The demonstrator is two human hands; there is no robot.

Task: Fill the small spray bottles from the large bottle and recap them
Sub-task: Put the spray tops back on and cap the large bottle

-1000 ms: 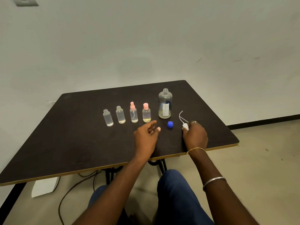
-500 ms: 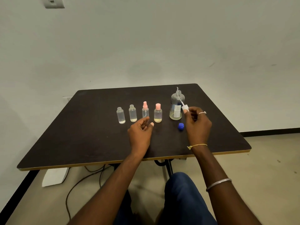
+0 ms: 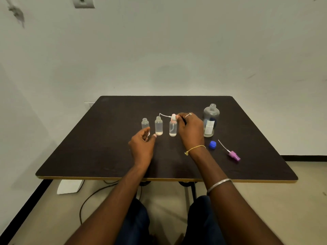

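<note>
1. The first small bottle point(image 3: 145, 123) stands upright and uncapped at the left end of the row on the dark table point(image 3: 85, 151). It is at 12 o'clock from my left hand.
2. My left hand point(image 3: 142, 147) holds nothing. Its fingers are loosely curled, with a wide gap between them and the thumb. The fingertips point(image 3: 147, 129) cover the lower part of the first small bottle, and I cannot tell whether they touch it. My thumb tip is near the foot of the next bottle, at 1 o'clock.
3. The second small bottle point(image 3: 158, 126) is upright and uncapped, with pale liquid inside.
4. The pink-capped small bottle point(image 3: 172, 129) stands just beside it, at 3 o'clock.
5. My right hand point(image 3: 192, 131) pinches the white spray head point(image 3: 173, 117) between thumb and forefinger, and its other fingers are curled in. The head sits level with the pink cap. Its thin dip tube point(image 3: 164, 114) points to 9 o'clock and ends above the second small bottle's mouth.
6. The large bottle point(image 3: 210, 121) stands open at 3 o'clock from my right hand, with a little liquid at the bottom.
7. The blue cap point(image 3: 212, 145) lies at 6 o'clock from the large bottle. The pink spray head point(image 3: 233, 155) lies on its side at 4 o'clock from the cap, with its tube aimed toward 11 o'clock.
</note>
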